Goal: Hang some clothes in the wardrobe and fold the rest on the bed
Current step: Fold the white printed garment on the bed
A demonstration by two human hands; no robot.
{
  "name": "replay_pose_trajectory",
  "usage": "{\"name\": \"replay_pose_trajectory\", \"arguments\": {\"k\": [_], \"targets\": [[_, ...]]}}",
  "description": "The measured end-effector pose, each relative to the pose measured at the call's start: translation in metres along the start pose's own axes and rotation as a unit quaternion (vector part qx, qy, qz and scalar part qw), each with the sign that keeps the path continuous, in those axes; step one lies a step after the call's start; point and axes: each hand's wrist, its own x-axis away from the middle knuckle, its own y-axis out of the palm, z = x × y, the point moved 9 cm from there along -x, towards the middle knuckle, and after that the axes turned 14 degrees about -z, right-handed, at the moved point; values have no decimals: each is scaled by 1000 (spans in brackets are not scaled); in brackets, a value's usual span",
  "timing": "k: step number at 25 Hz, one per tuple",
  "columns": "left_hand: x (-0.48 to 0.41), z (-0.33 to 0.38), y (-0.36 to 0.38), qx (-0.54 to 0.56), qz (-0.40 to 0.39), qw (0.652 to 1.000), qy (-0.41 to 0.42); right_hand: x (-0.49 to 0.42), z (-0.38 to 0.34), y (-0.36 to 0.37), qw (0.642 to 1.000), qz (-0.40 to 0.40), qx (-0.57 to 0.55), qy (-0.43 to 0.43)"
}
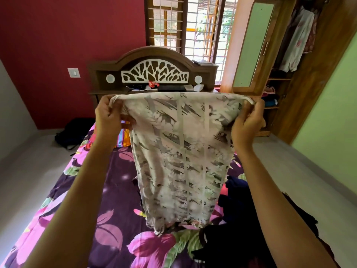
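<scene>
I hold a pale garment with a grey and green leaf print [181,155] up in front of me, stretched wide at its top edge. My left hand [110,117] grips its top left corner, and my right hand [247,122] grips the top right corner. The cloth hangs down and its bottom hem touches the bed [119,219], which has a purple sheet with pink flowers. Dark clothes [237,219] lie in a heap on the bed at the right. The wooden wardrobe [309,78] stands open at the far right, with pale and red garments [297,41] hanging inside.
A carved wooden headboard [152,72] with small items on its shelf backs the bed. A bright striped pillow [123,138] lies near it. A dark bag [75,132] sits on the floor at the left by the red wall. A barred window [193,26] is behind.
</scene>
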Motion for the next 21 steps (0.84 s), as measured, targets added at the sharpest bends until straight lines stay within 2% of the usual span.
{"name": "replay_pose_trajectory", "arguments": {"k": [3,6,10,12,14,17,19,21], "targets": [[10,16,-6,-17,73,995,61,1,-11,-3,999,37,-3,-32],[18,33,-3,44,81,987,129,2,-21,-14,993,93,-26,-71],[12,24,0,93,83,984,129,3,-21,1,992,97,-60,-50],[4,-6,3,113,55,987,98,7,3,22,998,40,-57,6],[-9,-62,8,76,38,996,10,14,50,62,989,-81,-7,123],[-42,-159,20,69,29,986,-150,23,128,136,920,-255,57,291],[-78,-181,28,77,25,982,-173,11,148,173,900,-294,28,319],[-118,-161,29,83,31,988,-128,-13,146,190,900,-276,-46,334]]}}
